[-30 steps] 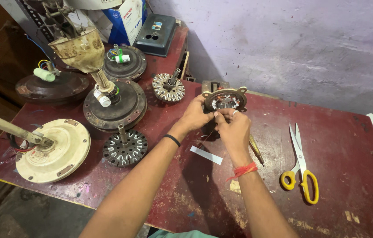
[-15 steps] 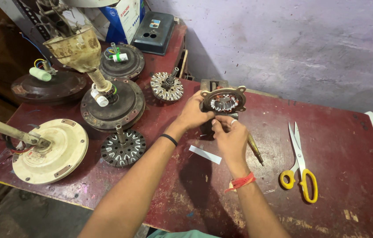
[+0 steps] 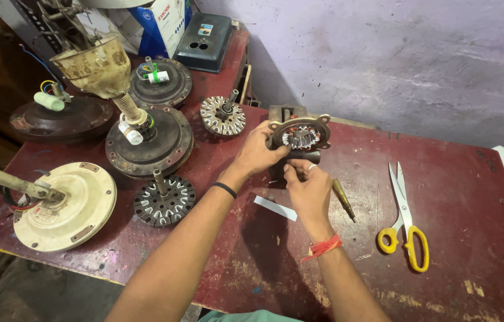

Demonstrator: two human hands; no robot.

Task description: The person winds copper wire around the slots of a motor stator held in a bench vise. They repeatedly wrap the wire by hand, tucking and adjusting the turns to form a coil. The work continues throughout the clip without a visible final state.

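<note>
A round motor stator (image 3: 299, 136) with copper windings and a brown ring frame stands tilted up on the red table (image 3: 454, 250), resting against a small vise-like block behind it. My left hand (image 3: 256, 154) grips the stator's left rim. My right hand (image 3: 307, 189), with a red thread on the wrist, sits just below the stator, its fingers pinched at the lower edge; whether they hold something small I cannot tell. A white paper strip (image 3: 275, 208) lies under my hands. A brass-tipped tool (image 3: 343, 200) lies just right of my right hand.
Yellow-handled scissors (image 3: 405, 223) lie to the right. On the left sit two toothed rotor cores (image 3: 164, 200) (image 3: 223, 115), a cream fan housing (image 3: 64, 204), several dark fan motor housings (image 3: 151, 142) and a rusty canopy cup (image 3: 94, 64). A dark box (image 3: 206, 42) is at the back.
My right hand has dropped from the stator's face to its lower edge. My left hand keeps its hold on the rim. The view has shifted slightly.
</note>
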